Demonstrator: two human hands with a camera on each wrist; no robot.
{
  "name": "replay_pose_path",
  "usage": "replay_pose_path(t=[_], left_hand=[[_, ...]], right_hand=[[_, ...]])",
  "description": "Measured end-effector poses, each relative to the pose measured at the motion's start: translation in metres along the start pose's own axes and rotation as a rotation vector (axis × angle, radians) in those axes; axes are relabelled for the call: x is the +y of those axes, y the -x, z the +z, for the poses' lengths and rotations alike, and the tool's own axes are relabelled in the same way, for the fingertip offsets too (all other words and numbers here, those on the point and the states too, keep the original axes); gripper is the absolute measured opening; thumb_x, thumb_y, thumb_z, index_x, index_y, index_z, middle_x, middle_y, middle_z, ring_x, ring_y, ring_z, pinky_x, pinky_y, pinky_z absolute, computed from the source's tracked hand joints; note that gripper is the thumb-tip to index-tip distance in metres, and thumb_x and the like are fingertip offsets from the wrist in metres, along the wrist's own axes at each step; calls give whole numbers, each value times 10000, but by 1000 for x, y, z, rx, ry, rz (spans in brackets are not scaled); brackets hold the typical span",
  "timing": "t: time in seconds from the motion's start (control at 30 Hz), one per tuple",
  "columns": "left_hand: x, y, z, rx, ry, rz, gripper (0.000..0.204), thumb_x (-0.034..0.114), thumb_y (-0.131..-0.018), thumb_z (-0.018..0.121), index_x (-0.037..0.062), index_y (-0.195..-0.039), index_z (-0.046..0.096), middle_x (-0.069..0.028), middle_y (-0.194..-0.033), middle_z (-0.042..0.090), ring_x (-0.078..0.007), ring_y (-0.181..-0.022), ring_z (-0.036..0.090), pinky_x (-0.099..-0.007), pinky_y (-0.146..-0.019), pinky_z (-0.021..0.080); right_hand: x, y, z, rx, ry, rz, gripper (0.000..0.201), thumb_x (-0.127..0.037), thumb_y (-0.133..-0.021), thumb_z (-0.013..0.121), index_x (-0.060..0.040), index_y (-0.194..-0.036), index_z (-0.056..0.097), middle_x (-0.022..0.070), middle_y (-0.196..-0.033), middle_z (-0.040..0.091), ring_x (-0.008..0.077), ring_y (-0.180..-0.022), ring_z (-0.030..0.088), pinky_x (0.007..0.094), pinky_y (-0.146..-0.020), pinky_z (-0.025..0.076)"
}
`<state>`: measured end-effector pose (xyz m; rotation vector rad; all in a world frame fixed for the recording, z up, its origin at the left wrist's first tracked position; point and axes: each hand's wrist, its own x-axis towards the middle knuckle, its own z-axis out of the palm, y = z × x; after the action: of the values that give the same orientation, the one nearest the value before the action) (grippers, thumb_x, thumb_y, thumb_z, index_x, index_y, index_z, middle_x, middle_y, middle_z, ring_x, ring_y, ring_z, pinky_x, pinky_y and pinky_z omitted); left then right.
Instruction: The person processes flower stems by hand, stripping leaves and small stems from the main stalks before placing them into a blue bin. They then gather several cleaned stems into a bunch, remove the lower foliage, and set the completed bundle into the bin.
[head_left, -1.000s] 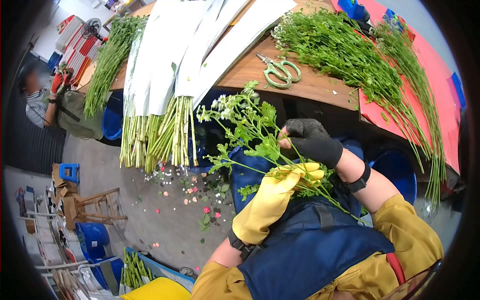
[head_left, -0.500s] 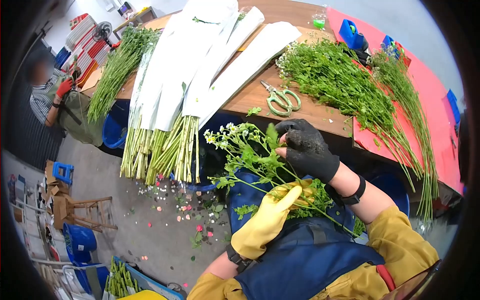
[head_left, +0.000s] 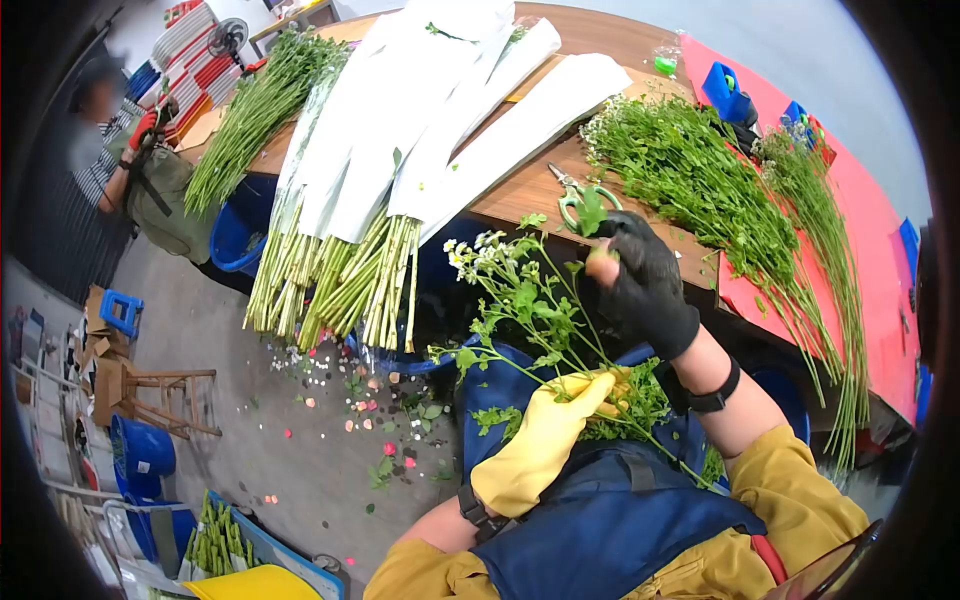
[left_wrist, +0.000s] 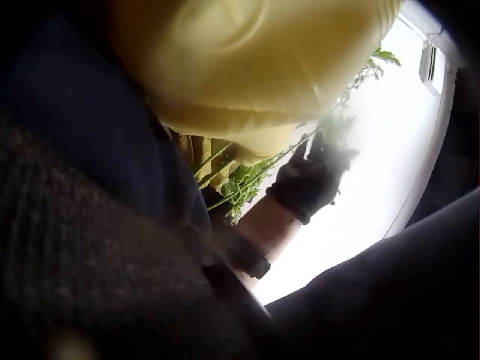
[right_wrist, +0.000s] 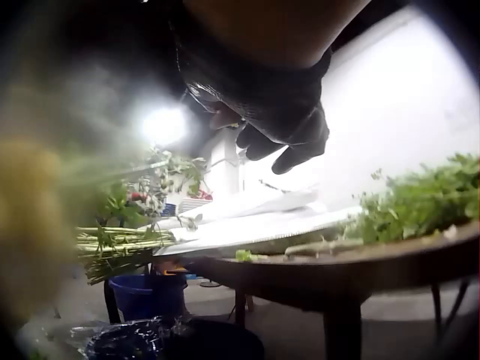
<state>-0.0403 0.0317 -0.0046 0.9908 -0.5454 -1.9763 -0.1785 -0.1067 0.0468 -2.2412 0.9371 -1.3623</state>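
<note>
The left hand (head_left: 545, 435), in a yellow glove, grips leafy stems with small white flowers (head_left: 485, 255) in front of the blue apron; its fingers curl round them. Above and to the right is the right hand (head_left: 650, 290), in a black glove with a bare thumb tip. A green leaf (head_left: 590, 212) shows at its fingertips, and in the right wrist view a bit of green lies between the thumb and fingers of the right hand (right_wrist: 262, 105). Yellow glove (left_wrist: 247, 67) fills the top of the left wrist view, hiding its grip.
On the wooden table (head_left: 510, 200) are white-wrapped bundles (head_left: 400, 120), green-handled scissors (head_left: 572, 195) and loose greenery (head_left: 690, 170). Long stems lie on red sheeting (head_left: 870, 280). Blue buckets (head_left: 240, 230) stand below. Petals litter the floor. Another person (head_left: 120, 160) is at the far left.
The right hand has moved up and away from the held stems, with a leaf now showing at its fingertips. The left hand keeps its grip. The head view has shifted.
</note>
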Motion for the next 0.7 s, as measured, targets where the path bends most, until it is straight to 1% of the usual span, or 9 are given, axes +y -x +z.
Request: replay_pose_path(t=[0.03,0.07,0.2,0.4,0.5,0.53,0.63,0.67,0.7], left_hand=[[2,0,1,8,2,0,309,198,-1027,686,-58,-1197,717,-118,-1111,763,-188,-956,725,-330,-904,567],[3,0,2,15,2,-2,306,199,-1023,692,-56,-1188,719,-118,-1109,763,-189,-952,725,-331,-899,566],[-2,-2,3,25,-47,28,261,231,-1033,694,-6,-1128,750,-60,-1054,777,-130,-893,702,-275,-850,532],[-5,-1,-4,-13,-97,77,328,265,-1035,681,-7,-1210,742,-58,-1078,779,-131,-887,696,-275,-833,533],[-11,-3,-7,-27,-80,100,337,274,-1039,671,10,-1236,742,-55,-1098,777,-132,-888,698,-276,-831,540],[-10,-2,-7,-23,-81,95,330,273,-1039,671,17,-1234,745,-59,-1102,776,-132,-889,698,-277,-832,542],[-7,1,-10,-22,-84,73,311,268,-1036,674,31,-1220,753,-68,-1097,775,-135,-882,701,-278,-830,548],[-10,1,-12,-28,-85,59,304,267,-1033,680,33,-1212,756,-70,-1085,776,-135,-875,703,-278,-827,549],[-11,2,-12,-33,-85,46,298,265,-1030,685,35,-1203,758,-72,-1072,777,-136,-867,704,-278,-824,550]], right_hand=[[-12,-6,-9,-81,100,-242,189,-170,-862,780,-47,-982,701,174,-1185,677,363,-1073,633,447,-942,501],[-20,-9,-9,-170,27,-289,198,-171,-822,796,-64,-972,724,193,-1312,643,412,-1229,589,504,-1028,467],[-38,-9,10,-341,242,-354,270,-175,-756,820,-90,-999,740,228,-1428,576,454,-1362,524,564,-1082,443],[-27,-18,12,-478,185,-426,241,-132,-738,820,-88,-947,709,183,-1467,576,475,-1356,521,574,-1084,431],[-29,-22,15,-459,221,-459,204,-108,-720,817,-76,-884,700,163,-1443,596,454,-1322,546,578,-1049,447],[-32,-22,18,-397,280,-468,179,-95,-727,812,-61,-857,693,162,-1350,654,425,-1258,593,558,-1023,467],[-27,-19,25,-290,146,-258,161,-67,-735,811,-46,-833,684,154,-1245,701,398,-1188,638,511,-1001,491],[-25,-21,29,-163,175,-300,139,-40,-754,773,-19,-845,671,157,-1191,705,356,-1080,666,461,-912,534],[-28,-25,29,-163,171,-309,151,-52,-753,783,-20,-850,672,157,-1198,702,358,-1077,664,463,-917,532]])
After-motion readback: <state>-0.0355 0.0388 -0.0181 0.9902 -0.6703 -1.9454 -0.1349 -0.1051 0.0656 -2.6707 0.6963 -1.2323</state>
